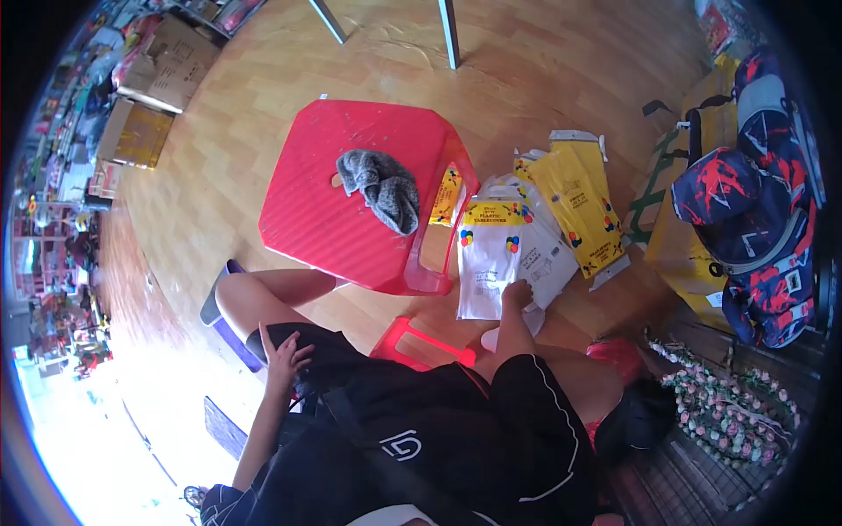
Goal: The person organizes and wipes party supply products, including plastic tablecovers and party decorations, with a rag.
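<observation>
My left hand (282,358) hovers by my thigh with its fingers spread and nothing in it. With closed fingers, my right hand (517,295) is at the lower right part of a white tablecover packet (488,263) printed with balloons. That packet overlaps other white packets (545,265) on the floor. Yellow packets (577,197) lie beyond them to the right. A red plastic stool (329,140) stands in front of me, and a crumpled grey cloth (383,188) rests on its top. Another yellow packet (445,195) shows beside the stool's edge.
Cardboard boxes (167,66) and stocked shelves line the left. At the right are a patterned backpack (763,237), a matching cap (717,186) and flower garlands (728,421). A red plastic frame (412,342) is close to my lap. Metal legs (449,35) stand at the top.
</observation>
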Tool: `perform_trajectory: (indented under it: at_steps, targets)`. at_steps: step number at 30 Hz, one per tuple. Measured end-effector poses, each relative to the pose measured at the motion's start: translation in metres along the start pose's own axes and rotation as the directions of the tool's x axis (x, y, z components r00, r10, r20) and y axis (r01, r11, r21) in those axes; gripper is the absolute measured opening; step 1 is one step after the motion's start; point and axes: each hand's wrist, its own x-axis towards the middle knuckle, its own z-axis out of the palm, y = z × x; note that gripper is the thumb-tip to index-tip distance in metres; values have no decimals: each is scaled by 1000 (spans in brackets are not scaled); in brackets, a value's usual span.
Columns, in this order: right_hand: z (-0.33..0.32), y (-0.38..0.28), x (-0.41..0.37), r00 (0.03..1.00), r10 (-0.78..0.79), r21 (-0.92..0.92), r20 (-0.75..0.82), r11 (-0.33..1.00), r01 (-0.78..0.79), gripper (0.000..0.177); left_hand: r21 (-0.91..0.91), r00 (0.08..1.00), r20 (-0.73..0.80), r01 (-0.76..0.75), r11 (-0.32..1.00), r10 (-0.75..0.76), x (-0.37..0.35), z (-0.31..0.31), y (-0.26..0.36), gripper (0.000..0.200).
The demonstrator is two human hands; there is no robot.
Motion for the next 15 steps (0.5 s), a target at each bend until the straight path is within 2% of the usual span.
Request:
perform_trajectory:
  at_steps: [1,3,5,7,8,9,12,13,14,15]
  targets:
    - [2,6,-2,1000,-7,81,22,997,5,19,-7,1000,4,9,1000,-9,-8,-4,-1,76]
    - [-18,7,-3,982,14,331,191,940,-78,24,43,997,31,-72,997,70,-22,-12,-1,78]
    - [-41,6,-8,993,-33,405,117,914,-17,21,-4,999,-4,-54,999,54,-27,-21,-9,78]
    - [-63,-2,-6,998,-37,450,42,893,14,20,-5,998,-58,26,1000,-26,-30,-27,-13,77]
    - [-73,-6,-6,999,-34,496,-17,868,37,19,-5,996,-85,26,1000,-26,-28,-28,-17,69]
    - [-86,-12,-7,999,-36,492,-29,870,46,19,-17,996,-79,26,1000,-27,-24,-30,-19,69]
    - [-143,-47,-13,993,-39,484,-111,871,89,19,25,994,108,-35,999,32,7,-31,-20,54]
    - [-168,-57,-20,979,-131,496,-154,847,191,21,49,981,177,-85,995,75,24,-31,-23,50]
    - [-196,-64,-28,957,-214,505,-196,815,286,22,170,943,285,-227,959,173,40,-30,-23,54]
    - [-194,-68,-38,956,-219,504,-196,813,290,22,270,881,404,-374,887,248,55,-25,-21,58]
